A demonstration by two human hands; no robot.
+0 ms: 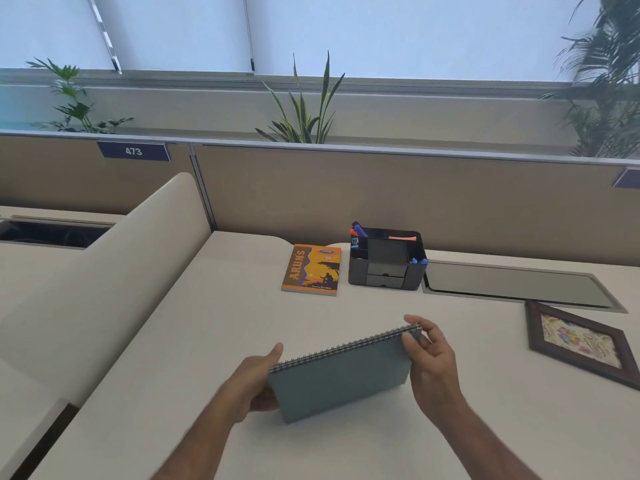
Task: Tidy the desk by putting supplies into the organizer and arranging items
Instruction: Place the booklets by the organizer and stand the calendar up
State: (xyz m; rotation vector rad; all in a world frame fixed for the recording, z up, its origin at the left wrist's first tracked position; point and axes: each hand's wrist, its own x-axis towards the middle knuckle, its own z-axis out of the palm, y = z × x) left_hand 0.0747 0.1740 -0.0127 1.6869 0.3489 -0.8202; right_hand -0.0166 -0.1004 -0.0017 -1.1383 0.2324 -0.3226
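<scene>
a single wide-angle view from head height looks forward and down across a pale surface toward a tan partition and, above it, a bank of shaded windows. both forearms enter from the bottom edge and the two hands, left and right, sit close to the lens in the lower middle of the frame. a black organizer stands farther off, near the partition, just right of centre. straight edges bow toward the borders, marking the wide lens. plants rise behind the partition. no second view shares the scene.
</scene>
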